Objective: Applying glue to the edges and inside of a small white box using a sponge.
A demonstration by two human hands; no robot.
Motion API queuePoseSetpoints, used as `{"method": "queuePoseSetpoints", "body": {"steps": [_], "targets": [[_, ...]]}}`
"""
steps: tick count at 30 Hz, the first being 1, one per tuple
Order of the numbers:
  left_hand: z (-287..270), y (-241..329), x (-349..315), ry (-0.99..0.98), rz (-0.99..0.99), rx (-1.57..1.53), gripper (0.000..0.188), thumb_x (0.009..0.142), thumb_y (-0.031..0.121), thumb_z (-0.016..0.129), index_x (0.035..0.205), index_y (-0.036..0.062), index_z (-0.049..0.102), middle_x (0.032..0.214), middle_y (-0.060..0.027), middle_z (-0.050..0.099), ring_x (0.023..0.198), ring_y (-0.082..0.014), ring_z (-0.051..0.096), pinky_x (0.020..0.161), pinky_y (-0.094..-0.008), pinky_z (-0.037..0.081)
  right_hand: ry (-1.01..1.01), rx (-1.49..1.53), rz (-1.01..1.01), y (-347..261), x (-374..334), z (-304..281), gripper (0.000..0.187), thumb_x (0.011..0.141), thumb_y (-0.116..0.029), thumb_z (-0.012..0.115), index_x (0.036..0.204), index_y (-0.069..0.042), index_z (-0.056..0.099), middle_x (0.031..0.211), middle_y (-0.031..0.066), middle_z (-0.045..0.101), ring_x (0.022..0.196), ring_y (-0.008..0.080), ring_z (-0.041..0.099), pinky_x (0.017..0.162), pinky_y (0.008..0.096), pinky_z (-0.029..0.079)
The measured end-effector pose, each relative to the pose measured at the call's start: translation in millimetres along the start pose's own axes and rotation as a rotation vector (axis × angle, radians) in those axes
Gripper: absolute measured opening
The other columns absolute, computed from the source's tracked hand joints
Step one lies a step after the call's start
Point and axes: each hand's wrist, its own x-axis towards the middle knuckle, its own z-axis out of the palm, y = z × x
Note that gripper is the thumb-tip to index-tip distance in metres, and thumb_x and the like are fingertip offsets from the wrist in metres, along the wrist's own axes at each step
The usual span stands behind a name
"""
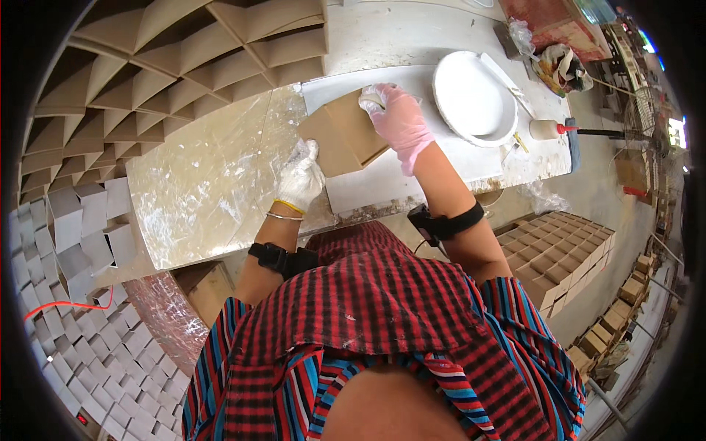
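A brown cardboard box (340, 138) is held tilted over a white sheet (434, 165) on the worktable. My left hand (300, 178), in a white knit glove, grips the box at its left edge. At the box's upper right edge my right hand (401, 121) is closed on it, wearing a pink glove with white material showing at the fingertips. Just right of that hand stands a round white basin (476, 99) filled with something white. Across the basin's right rim lies a white-smeared flat tool (507, 82), its exact kind unclear.
Open brown boxes (198, 59) are stacked at the far left, grey-white boxes (95, 360) at the near left. A red-tipped bottle (546, 130) is at the table's right end. More brown boxes (559, 253) stand below on the right. The worktable (213, 184) is spattered white.
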Motion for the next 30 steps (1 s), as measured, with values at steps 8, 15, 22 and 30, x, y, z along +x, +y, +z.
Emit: {"method": "queuePoseSetpoints", "body": {"steps": [8,15,22,30], "targets": [[-23.7,4.1,9.4,-0.121,-0.016,-0.010,0.043,0.095,0.008,0.044,0.137,0.0079,0.035,0.129,-0.0064,0.047,0.116,-0.0177,0.047,0.096,-0.0307,0.041,-0.297,0.069,-0.096,-41.7,-7.9,31.8,0.028,0.081,-0.005,0.056,0.108,-0.005,0.062,0.104,0.0171,0.064,0.094,0.0267,0.062,0.081,0.0308,0.048],[-23.8,9.0,9.9,-0.253,-0.035,0.010,0.053,0.096,0.009,0.042,0.144,0.0099,0.021,0.141,-0.0078,0.035,0.126,-0.0201,0.037,0.104,-0.0334,0.033,-0.265,-0.081,0.061,-16.9,-5.3,26.7,0.042,0.079,-0.017,0.058,0.116,0.002,0.056,0.113,0.0211,0.058,0.101,0.0352,0.058,0.089,0.0368,0.045],[-17.0,11.7,7.4,-0.152,-0.040,0.018,0.050,0.095,0.009,0.045,0.142,0.0107,0.027,0.137,-0.0045,0.039,0.123,-0.0173,0.040,0.102,-0.0312,0.035,-0.165,-0.160,-0.105,-47.5,-15.3,50.4,0.046,0.075,-0.021,0.060,0.116,-0.001,0.056,0.115,0.0199,0.056,0.103,0.0339,0.056,0.089,0.0380,0.045],[-7.0,2.4,-2.3,-0.090,0.023,0.009,0.049,0.094,0.010,0.049,0.140,0.0120,0.033,0.132,-0.0037,0.047,0.116,-0.0165,0.047,0.099,-0.0330,0.040,-0.157,-0.208,-0.149,-45.7,-12.1,30.4,0.039,0.078,-0.020,0.060,0.113,-0.002,0.058,0.113,0.0214,0.057,0.102,0.0358,0.056,0.091,0.0378,0.044]]}}
